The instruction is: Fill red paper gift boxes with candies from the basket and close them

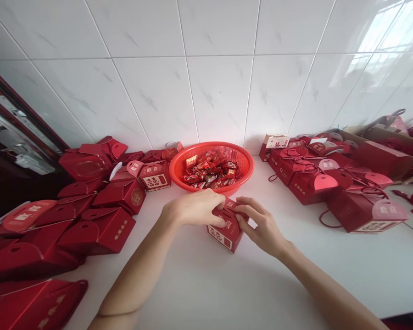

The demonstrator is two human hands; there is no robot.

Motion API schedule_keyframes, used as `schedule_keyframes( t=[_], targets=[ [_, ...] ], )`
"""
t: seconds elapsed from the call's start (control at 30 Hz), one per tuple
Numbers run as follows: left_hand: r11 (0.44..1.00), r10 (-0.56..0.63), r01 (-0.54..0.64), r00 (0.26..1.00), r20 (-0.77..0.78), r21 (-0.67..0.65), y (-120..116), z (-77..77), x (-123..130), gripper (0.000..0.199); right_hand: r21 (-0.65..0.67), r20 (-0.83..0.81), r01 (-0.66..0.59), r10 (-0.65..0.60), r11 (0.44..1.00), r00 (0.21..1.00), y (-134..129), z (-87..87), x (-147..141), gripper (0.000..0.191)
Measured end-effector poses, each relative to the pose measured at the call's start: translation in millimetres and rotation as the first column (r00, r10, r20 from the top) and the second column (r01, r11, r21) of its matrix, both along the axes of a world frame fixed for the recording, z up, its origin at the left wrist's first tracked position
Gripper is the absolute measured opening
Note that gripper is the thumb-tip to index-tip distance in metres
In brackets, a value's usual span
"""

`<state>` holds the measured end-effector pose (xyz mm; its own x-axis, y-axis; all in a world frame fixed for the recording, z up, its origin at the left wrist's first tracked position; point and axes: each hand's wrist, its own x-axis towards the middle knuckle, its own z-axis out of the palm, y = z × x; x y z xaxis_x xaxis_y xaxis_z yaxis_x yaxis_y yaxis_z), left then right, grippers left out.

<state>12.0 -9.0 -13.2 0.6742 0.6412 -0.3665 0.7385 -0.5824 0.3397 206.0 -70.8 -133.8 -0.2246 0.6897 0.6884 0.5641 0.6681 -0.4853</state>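
A small red gift box (pixel 222 236) with white lettering stands on the white table in front of me. My left hand (pixel 199 208) is closed over its top left side, thumb and fingers gripping the top flaps. On the other side, my right hand (pixel 259 224) presses its fingertips and thumb against the flaps at the top right edge. Part of the box top is hidden beneath my fingers. Just behind the box sits a red plastic basket (pixel 175 167) holding wrapped candies (pixel 209 169).
Many red gift boxes (pixel 96 229) crowd the left side by a dark door frame (pixel 24 101). More boxes with cord handles (pixel 313 183) stand on the right, near an open carton (pixel 382 151). A white tiled wall (pixel 216 91) rises behind the table (pixel 192 293).
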Motion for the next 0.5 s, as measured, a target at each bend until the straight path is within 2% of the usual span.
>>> schedule_keyframes(
  t=[0.5],
  targets=[
    [0.999, 0.04, -0.04, 0.999, -0.021, -0.004, -1.2, 0.4, 1.8, 0.028, -0.015, 0.001, -0.011, 0.011, 1.0, 1.0, 0.1, -1.2, 1.8, 0.019]
  ],
)
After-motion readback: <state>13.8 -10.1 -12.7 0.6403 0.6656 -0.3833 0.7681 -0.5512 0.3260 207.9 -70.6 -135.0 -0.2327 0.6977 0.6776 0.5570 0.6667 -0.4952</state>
